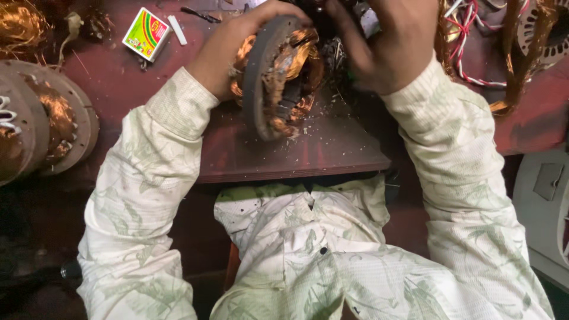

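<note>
A round motor stator (275, 80) with copper windings and a grey metal rim stands on edge on the dark red workbench (332, 151). My left hand (237, 44) wraps over its top and back, gripping the rim. My right hand (385, 44) is curled against the stator's right side near the windings; its fingertips are hidden at the top edge of the view, so what they pinch cannot be made out. Both arms wear pale patterned sleeves.
Two more copper-wound stators (44, 115) lie at the left. A small green and yellow box (147, 32) and a white stick (176, 29) lie at the back left. Red and white wires (474, 35) and copper parts crowd the back right. A pale casing (542, 201) stands at the right.
</note>
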